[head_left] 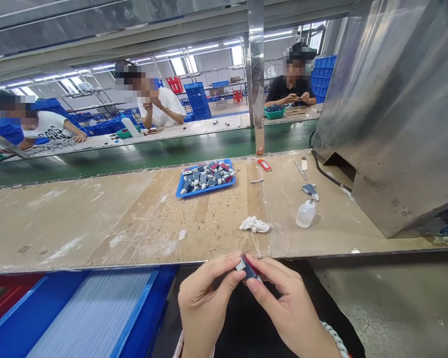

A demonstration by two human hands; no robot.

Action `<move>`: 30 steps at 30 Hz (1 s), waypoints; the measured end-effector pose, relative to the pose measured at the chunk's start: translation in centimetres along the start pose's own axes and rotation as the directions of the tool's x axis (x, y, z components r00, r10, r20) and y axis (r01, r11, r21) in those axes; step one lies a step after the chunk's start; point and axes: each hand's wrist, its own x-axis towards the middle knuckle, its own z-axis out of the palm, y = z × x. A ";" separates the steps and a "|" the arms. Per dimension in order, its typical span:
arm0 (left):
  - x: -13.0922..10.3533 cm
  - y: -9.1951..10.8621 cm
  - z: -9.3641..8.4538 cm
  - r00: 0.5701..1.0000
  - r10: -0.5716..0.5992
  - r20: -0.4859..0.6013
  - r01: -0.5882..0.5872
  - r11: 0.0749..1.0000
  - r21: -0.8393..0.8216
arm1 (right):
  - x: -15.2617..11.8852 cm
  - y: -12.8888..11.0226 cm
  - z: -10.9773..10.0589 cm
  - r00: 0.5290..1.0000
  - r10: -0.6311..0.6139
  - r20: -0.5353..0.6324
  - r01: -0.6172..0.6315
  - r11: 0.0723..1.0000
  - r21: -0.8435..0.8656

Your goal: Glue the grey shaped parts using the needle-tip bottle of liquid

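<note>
Just in front of the bench edge, my left hand [212,288] and my right hand [281,296] pinch one small navy, white and red plastic piece [249,268] between thumbs and fingers. The fingertips cover much of it, so its exact kind is unclear. Beyond the hands, a blue tray [205,191] on the bench holds many similar pieces in dark blue, white and red. Crumpled white tissue [254,224] lies between the tray and my hands. To its right stands a translucent squeeze bottle [306,215] with a thin nozzle, close to another navy and white piece [309,189].
A red packet [264,165] and a thin tool [300,170] lie toward the back of the bench [78,223]. A metal housing [392,124] rises at right, with a black cable [323,171]. Behind runs a green conveyor [153,151], with several co-workers opposite. A blue crate [134,308] stands lower left.
</note>
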 end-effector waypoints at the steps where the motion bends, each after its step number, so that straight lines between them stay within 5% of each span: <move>1: 0.0 -0.1 -0.3 0.999 0.028 0.023 -0.028 1.000 0.003 | 0.0 0.1 0.1 1.000 0.000 -0.011 0.001 1.000 0.004; 9: -0.1 -0.4 -1.2 0.982 0.032 0.184 -0.040 0.998 0.042 | -0.2 0.5 0.5 0.986 -0.135 -0.102 0.141 0.989 0.050; 16: 0.0 0.1 -1.4 0.950 0.252 0.182 -0.279 0.950 0.142 | -0.3 0.7 0.1 0.972 -0.227 -0.059 0.229 0.973 0.030; 24: -0.3 0.3 -1.1 0.944 0.237 0.231 -0.277 0.948 0.158 | -0.1 2.5 0.0 0.957 -0.275 -0.094 0.270 0.961 -0.063; 27: 0.4 -1.2 -1.6 0.973 0.118 0.200 -0.139 0.986 0.092 | -0.2 3.6 0.2 0.952 -0.280 -0.120 0.259 0.952 -0.165; 30: 4.1 -3.5 -3.4 0.993 -0.089 0.079 0.076 0.984 0.160 | -0.5 4.9 0.7 0.932 -0.218 -0.289 0.158 0.964 -0.214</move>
